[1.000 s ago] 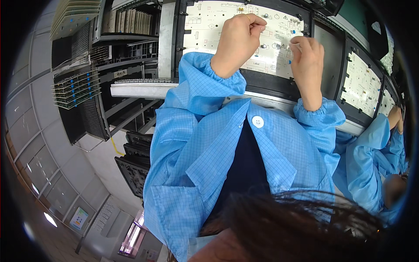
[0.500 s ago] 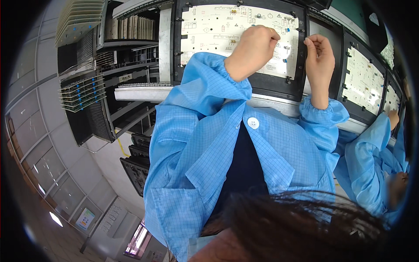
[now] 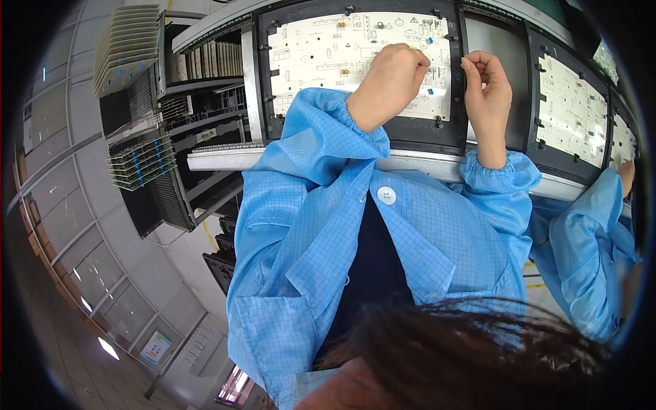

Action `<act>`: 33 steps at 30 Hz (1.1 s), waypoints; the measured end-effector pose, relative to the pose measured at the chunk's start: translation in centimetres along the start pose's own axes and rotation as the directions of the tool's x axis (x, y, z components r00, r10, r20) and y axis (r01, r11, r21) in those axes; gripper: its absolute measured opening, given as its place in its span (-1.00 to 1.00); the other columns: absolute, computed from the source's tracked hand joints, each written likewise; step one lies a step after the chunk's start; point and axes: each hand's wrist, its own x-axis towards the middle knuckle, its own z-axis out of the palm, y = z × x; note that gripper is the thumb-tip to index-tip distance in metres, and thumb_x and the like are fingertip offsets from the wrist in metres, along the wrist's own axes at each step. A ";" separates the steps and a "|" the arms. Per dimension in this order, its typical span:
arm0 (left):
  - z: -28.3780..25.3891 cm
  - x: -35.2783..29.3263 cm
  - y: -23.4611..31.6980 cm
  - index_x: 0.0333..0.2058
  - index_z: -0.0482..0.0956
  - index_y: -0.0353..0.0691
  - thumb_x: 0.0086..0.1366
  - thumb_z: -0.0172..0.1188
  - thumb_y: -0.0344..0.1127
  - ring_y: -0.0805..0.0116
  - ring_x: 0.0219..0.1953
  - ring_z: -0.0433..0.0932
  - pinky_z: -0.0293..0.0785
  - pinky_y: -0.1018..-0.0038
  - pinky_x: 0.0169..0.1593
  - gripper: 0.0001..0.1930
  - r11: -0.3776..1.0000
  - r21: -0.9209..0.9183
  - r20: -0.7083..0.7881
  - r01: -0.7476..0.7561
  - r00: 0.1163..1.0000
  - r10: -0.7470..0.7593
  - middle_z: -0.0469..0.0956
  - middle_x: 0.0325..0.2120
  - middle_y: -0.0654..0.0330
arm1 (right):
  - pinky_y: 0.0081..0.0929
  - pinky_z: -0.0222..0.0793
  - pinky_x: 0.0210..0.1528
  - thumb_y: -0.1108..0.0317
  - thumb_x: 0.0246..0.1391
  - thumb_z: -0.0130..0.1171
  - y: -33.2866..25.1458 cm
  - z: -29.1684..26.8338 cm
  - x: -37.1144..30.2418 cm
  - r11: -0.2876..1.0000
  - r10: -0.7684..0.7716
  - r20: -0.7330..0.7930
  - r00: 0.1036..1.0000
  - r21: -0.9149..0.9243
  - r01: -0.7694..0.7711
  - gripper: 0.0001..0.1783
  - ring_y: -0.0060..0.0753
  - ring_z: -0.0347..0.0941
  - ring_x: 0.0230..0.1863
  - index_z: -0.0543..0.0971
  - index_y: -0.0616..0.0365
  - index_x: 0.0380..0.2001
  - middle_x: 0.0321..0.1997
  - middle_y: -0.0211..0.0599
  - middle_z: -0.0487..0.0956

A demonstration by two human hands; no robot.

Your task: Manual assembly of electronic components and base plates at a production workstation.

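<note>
L hand (image 3: 386, 85) over wht PCB (image 3: 301, 72) at 12 o'clock, in blk frame (image 3: 424, 132) — fingers curled, tips part-hidden, can't tell if gripping. R hand (image 3: 489, 92) just off PCB's 3 o'clock side, thumb & index closed in a pinch — can't tell on what. 2nd PCB (image 3: 572, 116) at 2 o'clock, stacked boards (image 3: 126, 51) at 10.

A smooth, faintly glossy face is presented by the rectangular white circuit board (image 3: 321, 53). Matt plastic is suggested, though poorly seen, by the rectangular black frame (image 3: 418, 130). The straight silver rail (image 3: 225, 160) is made of smooth, dull metal. The light-blue checked smock (image 3: 478, 222) is made of thin, softly shiny cloth, the dark navy shirt (image 3: 376, 253) of matt cloth.
</note>
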 end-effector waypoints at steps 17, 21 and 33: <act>-1.6 -1.0 -0.2 -0.29 0.60 -0.37 0.05 0.20 -0.55 -0.08 -0.21 0.45 0.40 0.20 -0.07 -0.81 0.989 0.132 -0.004 -0.064 0.998 0.065 0.54 -0.40 -0.09 | -0.58 0.40 -0.29 0.50 -0.06 0.26 -1.2 0.5 -0.2 0.962 -0.051 0.124 0.991 -0.260 0.082 -0.76 -0.55 0.45 -0.44 0.60 0.15 -0.23 -0.42 -0.37 0.59; -1.3 -1.5 -0.3 -0.33 0.60 -0.37 0.03 0.16 -0.59 -0.03 -0.18 0.41 0.38 0.24 -0.06 -0.82 0.965 0.252 0.046 -0.074 0.997 0.064 0.54 -0.38 -0.05 | -0.48 0.39 -0.31 0.52 -0.11 0.19 -1.1 0.5 0.3 0.959 -0.015 0.129 0.991 -0.279 0.051 -0.79 -0.43 0.45 -0.42 0.59 0.18 -0.30 -0.51 -0.35 0.59; -2.8 1.2 0.1 -0.46 0.55 -0.34 0.06 0.11 -0.55 -0.14 -0.39 0.54 0.44 0.17 -0.24 -0.93 0.997 0.061 0.070 -0.051 0.996 0.046 0.56 -0.51 -0.13 | -0.43 0.39 -0.41 0.49 -0.15 0.14 -0.8 0.7 1.2 0.932 -0.005 0.134 0.991 -0.359 0.053 -0.79 -0.31 0.53 -0.53 0.60 0.19 -0.35 -0.58 -0.29 0.59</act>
